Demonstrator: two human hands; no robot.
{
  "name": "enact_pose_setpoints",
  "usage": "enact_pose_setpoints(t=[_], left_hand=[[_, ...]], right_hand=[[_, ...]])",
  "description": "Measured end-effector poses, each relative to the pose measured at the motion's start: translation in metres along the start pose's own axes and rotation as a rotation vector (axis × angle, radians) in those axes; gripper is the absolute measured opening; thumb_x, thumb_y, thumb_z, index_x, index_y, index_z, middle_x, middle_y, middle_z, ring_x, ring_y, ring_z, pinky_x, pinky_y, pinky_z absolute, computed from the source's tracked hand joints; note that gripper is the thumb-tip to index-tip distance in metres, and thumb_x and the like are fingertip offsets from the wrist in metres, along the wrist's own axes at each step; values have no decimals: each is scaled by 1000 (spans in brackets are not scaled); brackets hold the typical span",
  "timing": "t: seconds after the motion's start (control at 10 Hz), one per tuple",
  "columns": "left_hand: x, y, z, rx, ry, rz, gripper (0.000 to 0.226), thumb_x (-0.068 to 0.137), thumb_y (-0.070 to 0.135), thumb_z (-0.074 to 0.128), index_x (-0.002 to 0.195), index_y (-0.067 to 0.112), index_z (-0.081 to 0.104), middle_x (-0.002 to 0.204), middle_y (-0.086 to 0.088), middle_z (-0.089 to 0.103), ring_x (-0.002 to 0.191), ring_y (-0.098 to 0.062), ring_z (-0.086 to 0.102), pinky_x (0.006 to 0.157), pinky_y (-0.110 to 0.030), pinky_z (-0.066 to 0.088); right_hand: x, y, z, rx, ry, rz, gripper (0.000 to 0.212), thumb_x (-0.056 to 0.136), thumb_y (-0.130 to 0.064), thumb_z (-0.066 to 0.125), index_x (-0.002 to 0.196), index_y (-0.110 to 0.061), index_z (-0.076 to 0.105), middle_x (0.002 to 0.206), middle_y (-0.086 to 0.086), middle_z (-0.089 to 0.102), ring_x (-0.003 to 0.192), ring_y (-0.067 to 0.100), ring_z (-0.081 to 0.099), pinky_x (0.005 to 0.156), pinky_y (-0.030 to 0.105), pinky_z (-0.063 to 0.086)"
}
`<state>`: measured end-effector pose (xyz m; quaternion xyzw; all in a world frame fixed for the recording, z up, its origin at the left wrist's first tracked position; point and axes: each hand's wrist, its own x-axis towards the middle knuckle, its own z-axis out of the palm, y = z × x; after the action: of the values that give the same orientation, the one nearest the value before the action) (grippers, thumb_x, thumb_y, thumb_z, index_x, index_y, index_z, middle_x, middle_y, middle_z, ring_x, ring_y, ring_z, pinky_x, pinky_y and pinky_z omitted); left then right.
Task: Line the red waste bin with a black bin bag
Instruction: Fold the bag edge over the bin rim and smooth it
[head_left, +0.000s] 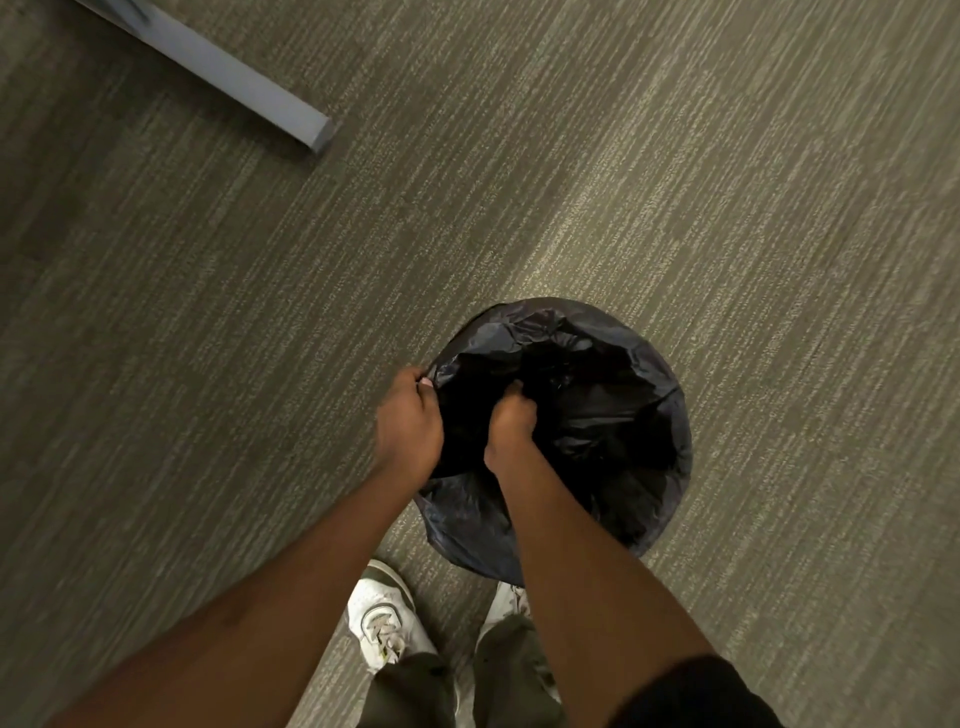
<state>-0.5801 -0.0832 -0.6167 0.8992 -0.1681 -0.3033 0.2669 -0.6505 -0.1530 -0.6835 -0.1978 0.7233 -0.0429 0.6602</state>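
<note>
A black bin bag (613, 415) is draped over a round bin on the carpet, covering it fully so that none of the red bin shows. The bag's mouth hangs open and its rim is folded down over the outside. My left hand (408, 421) grips the bag's edge at the left side of the rim, fingers closed on the plastic. My right hand (511, 423) reaches down inside the mouth with fingers curled into the bag's inner folds.
Grey-green striped carpet (675, 182) surrounds the bin on all sides. A pale grey furniture leg or panel edge (234, 78) runs across the upper left. My two white shoes (382, 618) stand just in front of the bin.
</note>
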Motion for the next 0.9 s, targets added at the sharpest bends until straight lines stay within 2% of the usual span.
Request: enact_pose_setpoints(t=[0.1, 0.2, 0.3, 0.4, 0.5, 0.6, 0.7, 0.8, 0.9], left_hand=[[0, -1, -1, -19, 4, 4, 24, 100, 17, 36, 108, 5, 56, 80, -6, 60, 65, -17, 53, 56, -28, 24], [0, -1, -2, -45, -2, -29, 18, 101, 18, 36, 98, 11, 53, 66, 6, 48, 57, -4, 43, 51, -30, 25], [-1, -2, -4, -13, -39, -11, 19, 101, 19, 35, 87, 13, 47, 63, 5, 45, 56, -7, 42, 46, -14, 30], [-1, -3, -2, -21, -71, -16, 20, 101, 21, 34, 88, 13, 46, 62, 3, 45, 55, -9, 43, 45, -13, 31], [0, -4, -1, -30, -77, -24, 23, 102, 24, 32, 84, 14, 44, 62, 3, 44, 54, -11, 41, 45, -20, 26], [0, -2, -1, -19, -80, -18, 26, 102, 25, 31, 82, 13, 43, 64, 2, 44, 56, -12, 41, 49, -27, 29], [-1, -1, -1, -28, -75, -47, 25, 102, 24, 30, 84, 13, 43, 63, 1, 44, 55, -13, 40, 48, -29, 27], [-4, -3, -4, -22, -47, -47, 23, 102, 25, 32, 96, 11, 49, 64, 3, 47, 54, -10, 42, 48, -29, 25], [-8, -5, -9, -41, 57, 15, 28, 101, 25, 35, 116, 9, 52, 91, -3, 60, 79, -15, 53, 67, -29, 36]], right_hand=[[3, 3, 12, 234, -296, 110, 44, 99, -27, 27, 129, -7, 53, 132, 17, 57, 118, 34, 56, 79, 34, 49], [10, 2, 8, 82, -344, 84, 42, 96, -19, 33, 131, -4, 52, 132, 19, 56, 119, 34, 54, 91, 40, 48], [23, -4, -17, -319, -215, -85, 38, 92, -3, 45, 129, 4, 50, 131, 28, 54, 121, 42, 51, 105, 47, 41], [41, -19, -58, -603, -147, -173, 37, 90, -3, 47, 126, 1, 54, 132, 24, 55, 122, 38, 52, 101, 42, 45], [57, -36, -94, -665, 39, -198, 36, 95, -9, 40, 127, 3, 52, 132, 25, 54, 121, 37, 52, 95, 38, 46], [68, -43, -103, -760, 126, -207, 39, 97, -10, 35, 131, 6, 47, 136, 26, 50, 124, 39, 48, 100, 40, 41], [64, -38, -95, -853, 154, -209, 39, 99, -10, 32, 133, 4, 45, 139, 25, 46, 126, 39, 45, 103, 41, 37], [38, -28, -87, -986, 113, -376, 30, 93, -5, 41, 112, 6, 61, 120, 29, 61, 112, 42, 56, 94, 41, 44], [-2, 2, -88, -1123, 129, -616, 24, 92, -11, 45, 100, 3, 62, 105, 28, 67, 99, 42, 62, 86, 42, 47]])
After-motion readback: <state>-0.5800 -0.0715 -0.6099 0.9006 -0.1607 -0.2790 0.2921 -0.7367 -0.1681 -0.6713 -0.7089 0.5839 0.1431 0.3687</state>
